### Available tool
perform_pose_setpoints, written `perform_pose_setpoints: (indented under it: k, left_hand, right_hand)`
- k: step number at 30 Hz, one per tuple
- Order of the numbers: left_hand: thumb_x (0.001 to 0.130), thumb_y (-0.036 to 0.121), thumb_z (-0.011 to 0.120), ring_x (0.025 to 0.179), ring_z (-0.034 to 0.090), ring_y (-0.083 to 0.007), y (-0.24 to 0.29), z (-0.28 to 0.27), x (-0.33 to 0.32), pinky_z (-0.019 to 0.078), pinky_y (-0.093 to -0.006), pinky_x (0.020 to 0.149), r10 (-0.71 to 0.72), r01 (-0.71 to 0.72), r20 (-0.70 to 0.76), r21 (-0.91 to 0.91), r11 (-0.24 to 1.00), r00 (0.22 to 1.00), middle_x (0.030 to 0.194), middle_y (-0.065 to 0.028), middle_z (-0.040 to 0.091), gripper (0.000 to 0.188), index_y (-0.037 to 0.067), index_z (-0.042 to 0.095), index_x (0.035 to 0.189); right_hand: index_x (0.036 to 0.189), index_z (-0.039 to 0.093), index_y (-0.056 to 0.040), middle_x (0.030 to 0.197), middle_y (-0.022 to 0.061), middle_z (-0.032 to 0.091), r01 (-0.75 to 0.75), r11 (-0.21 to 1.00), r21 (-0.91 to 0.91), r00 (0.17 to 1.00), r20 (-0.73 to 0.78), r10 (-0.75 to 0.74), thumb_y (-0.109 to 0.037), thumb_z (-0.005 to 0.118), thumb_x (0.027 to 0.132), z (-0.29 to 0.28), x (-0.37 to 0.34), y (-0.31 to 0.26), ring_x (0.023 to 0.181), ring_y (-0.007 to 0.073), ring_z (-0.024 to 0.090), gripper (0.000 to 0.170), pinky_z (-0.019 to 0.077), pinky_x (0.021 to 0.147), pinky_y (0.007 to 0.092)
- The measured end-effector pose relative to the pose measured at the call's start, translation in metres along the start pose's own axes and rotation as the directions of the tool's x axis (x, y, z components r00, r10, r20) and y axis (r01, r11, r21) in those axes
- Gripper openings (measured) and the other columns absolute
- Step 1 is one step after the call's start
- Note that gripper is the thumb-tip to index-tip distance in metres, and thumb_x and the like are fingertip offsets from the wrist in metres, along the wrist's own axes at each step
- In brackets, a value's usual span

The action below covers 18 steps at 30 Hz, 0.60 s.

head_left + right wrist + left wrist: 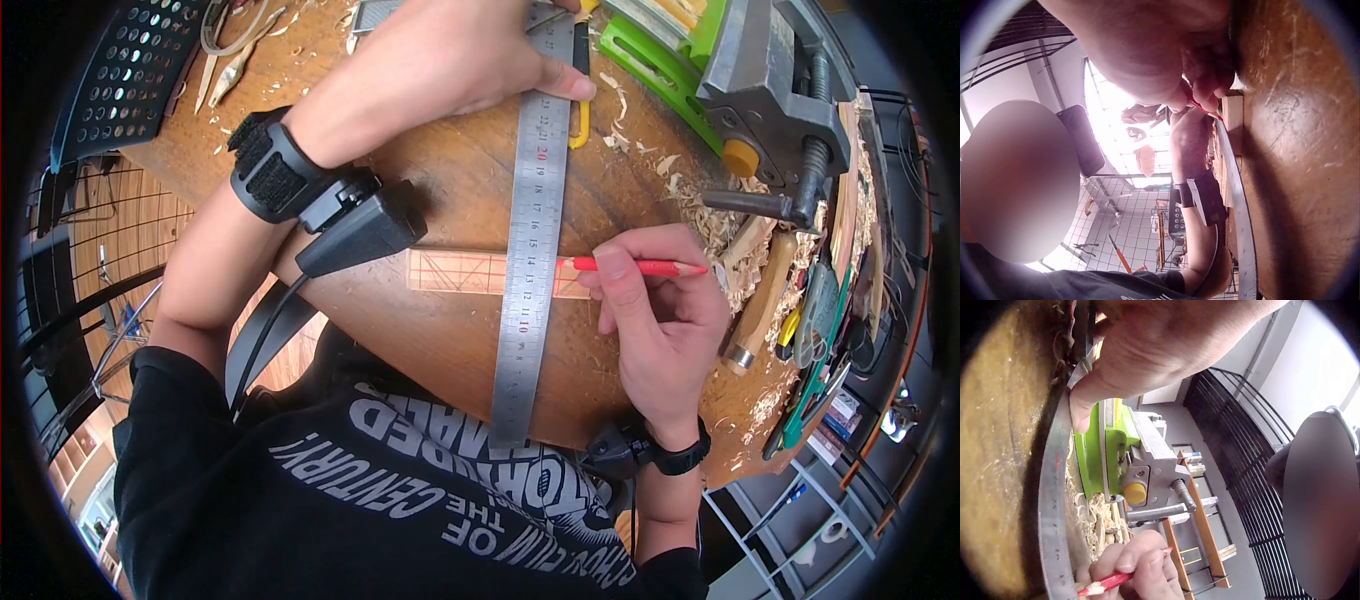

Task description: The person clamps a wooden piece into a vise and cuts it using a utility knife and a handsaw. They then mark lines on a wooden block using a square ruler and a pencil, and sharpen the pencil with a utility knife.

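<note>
A long steel ruler (530,230) lies across a slim wooden strip (455,272) marked with red lines, its near end reaching the person's shirt. At the ruler's far part, the left hand (475,60) grips it, thumb (1082,415) on the face; its other fingers are partly hidden. The right hand (665,310) pinches a red pencil (645,267) that has bare wood at both ends. In the head view the pencil's left point is right at the ruler's edge, over the strip. Beside the left thumb lies a yellow and black cutter (580,125).
A grey and green vise (770,110) stands at the far right, with wood shavings (735,235) around it. A wooden-handled tool (765,300) lies beyond the right hand. At the far left is a perforated black panel (125,80). The table's near edge runs along the person's body.
</note>
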State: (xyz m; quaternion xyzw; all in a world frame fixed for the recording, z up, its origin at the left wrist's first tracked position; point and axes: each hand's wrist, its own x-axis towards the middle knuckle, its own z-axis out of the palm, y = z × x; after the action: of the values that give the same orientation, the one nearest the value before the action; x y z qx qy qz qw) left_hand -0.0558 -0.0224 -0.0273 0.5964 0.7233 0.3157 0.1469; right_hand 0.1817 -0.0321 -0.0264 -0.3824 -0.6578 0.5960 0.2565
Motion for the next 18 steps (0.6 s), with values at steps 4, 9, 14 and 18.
perform_pose_setpoints:
  k: [4,9,14,18]
  left_hand:
    - [0.073,0.029,0.086,0.105,0.063,-0.0333,-0.0005,-0.0001,-0.0004,0.05,-0.0385,0.088,0.014,-0.014,-0.004,-0.015,1.0,1.0,0.109,-0.0178,0.065,0.052,0.007,0.061,0.112]
    - [0.073,0.029,0.086,0.105,0.063,-0.0333,0.0013,-0.0017,-0.0003,0.05,-0.0388,0.089,-0.001,0.001,-0.001,-0.011,1.0,1.0,0.108,-0.018,0.065,0.051,0.006,0.061,0.112]
    - [0.073,0.029,0.086,0.104,0.063,-0.0331,0.0014,-0.0024,-0.0001,0.05,-0.0389,0.088,-0.004,0.004,0.001,-0.009,1.0,1.0,0.108,-0.0181,0.065,0.051,0.006,0.062,0.112]
    - [0.073,0.029,0.086,0.104,0.064,-0.0329,0.0003,-0.0016,-0.0003,0.05,-0.0387,0.088,0.014,-0.014,-0.012,0.006,1.0,1.0,0.107,-0.0179,0.065,0.051,0.007,0.061,0.112]
  right_hand:
    - [0.087,0.066,-0.001,0.076,0.0012,0.064,0.005,1.0,-0.012,1.0,0.018,-0.005,-0.006,0.07,0.091,-0.0008,0.0005,-0.0043,0.069,0.0055,0.058,0.007,0.0437,0.063,0.0204]
    - [0.083,0.064,-0.0031,0.07,-0.002,0.062,0.029,0.984,-0.174,0.974,0.228,0.012,-0.007,0.068,0.091,-0.005,0.0012,-0.0075,0.064,0.0031,0.055,0.01,0.0411,0.059,0.02]
    - [0.086,0.064,-0.0026,0.075,-0.0015,0.062,-0.062,0.998,-0.005,0.995,0.077,0.062,-0.007,0.067,0.093,-0.0026,0.0001,-0.0049,0.066,0.0034,0.054,0.009,0.0406,0.06,0.0195]
    - [0.088,0.064,-0.0017,0.08,-0.0003,0.062,-0.045,0.999,-0.007,0.998,0.033,0.045,-0.007,0.067,0.093,-0.0025,0.0004,-0.0025,0.069,0.0042,0.054,0.008,0.0409,0.063,0.0196]
